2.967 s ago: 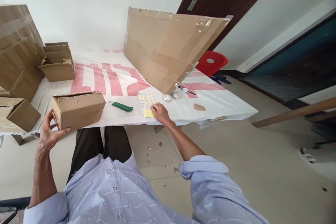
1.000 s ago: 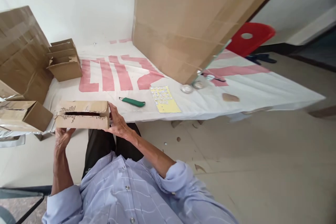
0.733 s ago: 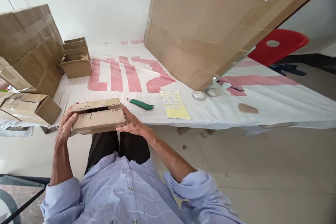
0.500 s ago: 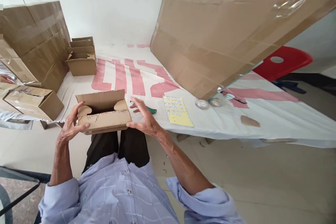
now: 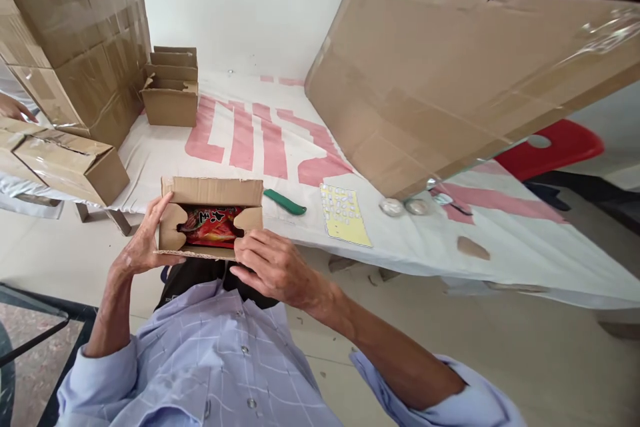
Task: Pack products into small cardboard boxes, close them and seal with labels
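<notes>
A small cardboard box (image 5: 213, 191) stands opened at the table's front edge, tilted toward me. Red printed packets (image 5: 213, 227) show inside between the folded end flaps. My left hand (image 5: 147, 237) grips the box at its left end, thumb and fingers spread along the side. My right hand (image 5: 273, 263) is at the front right corner, its curled fingers on the edge of the flap there. Just right of the box lies a green utility knife (image 5: 285, 201). Beyond that is a yellow sheet of white stickers (image 5: 345, 213).
Taped cartons (image 5: 110, 27) are stacked at the left, with a closed small box (image 5: 70, 153) before them and an open box (image 5: 170, 103) behind. Another person's hand (image 5: 17, 108) shows at far left. A large cardboard panel (image 5: 450, 80) leans at right, near tape rolls (image 5: 391, 207).
My right hand left the sticker sheet and came to the box. The box has been turned upward and its top flaps opened, so the red packets show. My view has shifted left.
</notes>
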Motion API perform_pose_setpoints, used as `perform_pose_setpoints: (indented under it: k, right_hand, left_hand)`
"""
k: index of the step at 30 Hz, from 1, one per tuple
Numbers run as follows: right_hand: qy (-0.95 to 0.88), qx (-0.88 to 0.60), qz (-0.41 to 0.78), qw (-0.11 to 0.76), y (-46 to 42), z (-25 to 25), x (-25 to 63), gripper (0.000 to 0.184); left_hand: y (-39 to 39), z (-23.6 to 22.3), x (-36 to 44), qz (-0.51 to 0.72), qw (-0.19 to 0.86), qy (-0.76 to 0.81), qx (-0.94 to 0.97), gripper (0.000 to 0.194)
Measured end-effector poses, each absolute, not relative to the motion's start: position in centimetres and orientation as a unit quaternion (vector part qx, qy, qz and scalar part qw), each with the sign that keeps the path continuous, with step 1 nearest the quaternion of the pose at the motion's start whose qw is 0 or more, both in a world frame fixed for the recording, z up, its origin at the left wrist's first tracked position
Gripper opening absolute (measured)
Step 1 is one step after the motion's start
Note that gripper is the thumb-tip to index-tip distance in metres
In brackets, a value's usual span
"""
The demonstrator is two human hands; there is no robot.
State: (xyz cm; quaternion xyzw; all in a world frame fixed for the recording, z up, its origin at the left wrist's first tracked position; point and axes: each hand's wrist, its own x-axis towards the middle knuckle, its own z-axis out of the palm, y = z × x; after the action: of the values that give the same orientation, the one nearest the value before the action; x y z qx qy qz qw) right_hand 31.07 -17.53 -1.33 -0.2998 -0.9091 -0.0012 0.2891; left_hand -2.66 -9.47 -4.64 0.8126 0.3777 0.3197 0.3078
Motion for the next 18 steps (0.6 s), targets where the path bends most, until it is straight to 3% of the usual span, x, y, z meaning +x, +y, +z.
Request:
perform_pose_setpoints:
  k: [7, 12, 15, 18]
  right_hand:
    - [-0.904, -0.323, 0.191, 0.205, -13.8, 1.7, 30.2, 0.042]
    - [-0.891, -0.392, 0.212, 0.080, -7.8, 1.8, 29.5, 0.013]
    - [-0.904, -0.385, 0.186, 0.011, -6.0, 1.2, 29.9, 0.016]
    - [-0.931, -0.328, 0.162, 0.022, -5.5, -0.3, 30.9, 0.014]
  left_hand:
    - [-9.3, -4.8, -1.4, 0.324, 0.319, 0.353, 0.818, 0.137]
    - [-8.1, -5.3, 0.0, 0.339, 0.331, 0.335, 0.814, 0.139]
    - [-7.5, -5.6, 0.3, 0.347, 0.340, 0.324, 0.811, 0.140]
    - [-7.2, -6.0, 0.5, 0.348, 0.347, 0.313, 0.813, 0.144]
